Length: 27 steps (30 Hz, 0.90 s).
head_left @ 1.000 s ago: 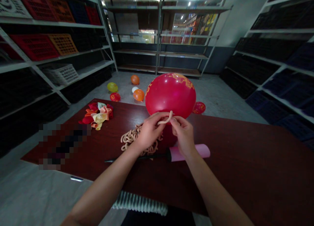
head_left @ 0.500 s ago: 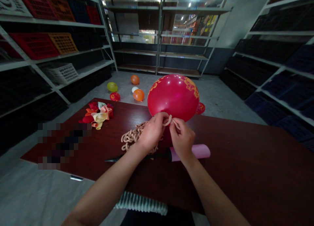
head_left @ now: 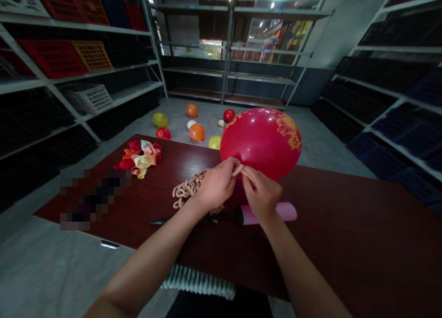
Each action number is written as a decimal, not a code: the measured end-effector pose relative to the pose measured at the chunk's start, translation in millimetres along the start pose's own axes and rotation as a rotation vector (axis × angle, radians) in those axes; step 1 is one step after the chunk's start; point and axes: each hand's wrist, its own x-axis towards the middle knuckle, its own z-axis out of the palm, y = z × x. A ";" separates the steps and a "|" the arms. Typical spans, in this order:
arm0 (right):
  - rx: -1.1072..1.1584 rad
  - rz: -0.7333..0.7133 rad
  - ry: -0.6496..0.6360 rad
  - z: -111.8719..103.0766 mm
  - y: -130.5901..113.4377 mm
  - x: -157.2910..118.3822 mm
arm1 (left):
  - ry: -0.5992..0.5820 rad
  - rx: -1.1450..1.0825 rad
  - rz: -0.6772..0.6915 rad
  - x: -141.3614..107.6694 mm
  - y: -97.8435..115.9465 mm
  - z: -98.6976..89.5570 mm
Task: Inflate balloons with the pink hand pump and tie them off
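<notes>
A large inflated red balloon (head_left: 260, 140) with gold print bulges just beyond my hands over the table. A short stretch of thick beige cord (head_left: 238, 170) spans the gap between my fingertips, close to the balloon's near end. My left hand (head_left: 221, 182) is closed on this cord. Across from it, my right hand (head_left: 262, 191) pinches the cord's other side. The balloon's neck is hidden by my fingers. Under my left hand lies a tangled heap of the same cord (head_left: 188, 191). A pink hand pump (head_left: 286, 211) with a black nozzle rests beneath my wrists.
Limp, uninflated balloons (head_left: 141, 160) are piled on the dark wooden table (head_left: 345, 226) at the left. Several blown-up balloons, among them an orange balloon (head_left: 196, 132), lie on the floor beyond. Shelves with crates (head_left: 51, 60) stand along the left; more racks stand behind and right.
The red balloon has swung right and turned, uncovering a yellow and a red balloon on the floor behind. The curled cord between my hands is now straighter. My right hand has shifted slightly right.
</notes>
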 end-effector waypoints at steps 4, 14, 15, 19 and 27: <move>0.289 0.370 0.024 1.9 -12.9 3.4 | 0.102 -0.155 -0.013 0.1 -0.7 1.7; 1.008 1.000 -0.099 10.0 -27.1 11.7 | 0.317 -0.370 -0.084 4.6 -2.5 0.1; 1.055 1.039 -0.085 10.1 -26.8 12.6 | 0.299 -0.386 -0.071 5.1 -2.2 -0.9; 1.220 1.116 -0.055 8.1 -23.9 17.1 | 0.182 -0.445 -0.030 7.6 0.6 -4.4; 1.055 0.972 -0.137 11.3 -20.9 11.8 | 0.263 -0.504 -0.100 8.9 -5.2 -1.4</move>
